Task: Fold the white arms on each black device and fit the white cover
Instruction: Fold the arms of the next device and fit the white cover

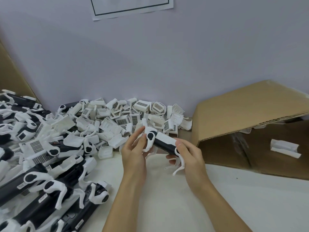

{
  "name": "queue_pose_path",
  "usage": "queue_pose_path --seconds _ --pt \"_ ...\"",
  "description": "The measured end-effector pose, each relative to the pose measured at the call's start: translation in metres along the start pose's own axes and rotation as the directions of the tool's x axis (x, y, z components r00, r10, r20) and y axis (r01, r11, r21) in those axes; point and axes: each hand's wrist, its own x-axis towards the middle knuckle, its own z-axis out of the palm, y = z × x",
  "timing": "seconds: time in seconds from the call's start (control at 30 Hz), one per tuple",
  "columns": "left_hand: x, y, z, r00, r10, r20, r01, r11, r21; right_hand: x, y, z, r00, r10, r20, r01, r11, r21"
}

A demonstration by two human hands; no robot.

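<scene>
Left hand (133, 151), right hand (187, 153), black device (163, 143) gripped between them

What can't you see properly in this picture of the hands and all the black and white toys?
Head view only:
- Paper sheet on the wall: cut off by the top edge.
- Black device with white arms: its ends are covered by the left hand and right hand.
- Brown cardboard box: inside is shadowed and cut off at the right edge.
- Pile of black devices: runs past the left edge.
</scene>
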Motion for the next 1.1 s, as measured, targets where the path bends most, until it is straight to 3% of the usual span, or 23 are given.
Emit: queue_pose_path --seconds 0.17,0.33,0.43,0.53,0.67,0.77,0.83,0.9,0.97,1.1 --pt "0.004 -0.001 -0.002 0.999 0.004 -0.052 -0.001 0.998 0.060 -0.002 0.004 0.002 0.984 -0.178 0.026 0.180 0.970 -0.163" --pt "0.003 0.000 -0.002 0.996 -0.003 -0.093 0.009 0.998 0.063 -0.004 0.008 0.006 0.887 -0.447 0.118 0.451 0.779 -0.436" --pt "0.003 -0.002 -0.001 0.994 0.024 -0.105 -0.016 0.997 0.079 -0.002 0.012 0.006 0.861 -0.487 0.146 0.492 0.728 -0.477" --pt "0.002 -0.002 -0.002 0.995 0.034 -0.093 -0.024 0.994 0.105 0.000 0.016 0.004 0.880 -0.458 0.125 0.454 0.737 -0.501" --pt "0.002 -0.001 -0.002 0.992 0.087 -0.093 -0.067 0.977 0.205 -0.001 0.014 0.008 0.946 -0.323 0.012 0.300 0.866 -0.401" --pt "0.003 0.000 -0.002 0.993 0.089 -0.082 -0.077 0.987 0.144 0.008 0.005 0.006 0.995 0.090 -0.051 -0.093 0.994 -0.058" --pt "0.000 0.002 0.000 0.999 0.032 -0.024 -0.031 0.997 0.069 0.012 -0.003 0.004 0.928 0.372 0.026 -0.373 0.924 0.081" --pt "-0.004 0.005 0.000 0.998 -0.054 0.040 0.057 0.995 -0.086 0.009 -0.008 0.005 0.855 0.501 0.133 -0.518 0.824 0.227" --pt "-0.005 0.007 -0.001 0.992 -0.070 0.107 0.088 0.979 -0.183 0.003 -0.012 0.005 0.803 0.529 0.275 -0.596 0.725 0.345" --pt "-0.001 0.007 -0.003 0.988 -0.054 0.142 0.073 0.989 -0.130 0.003 -0.008 -0.005 0.724 0.518 0.456 -0.683 0.632 0.365"
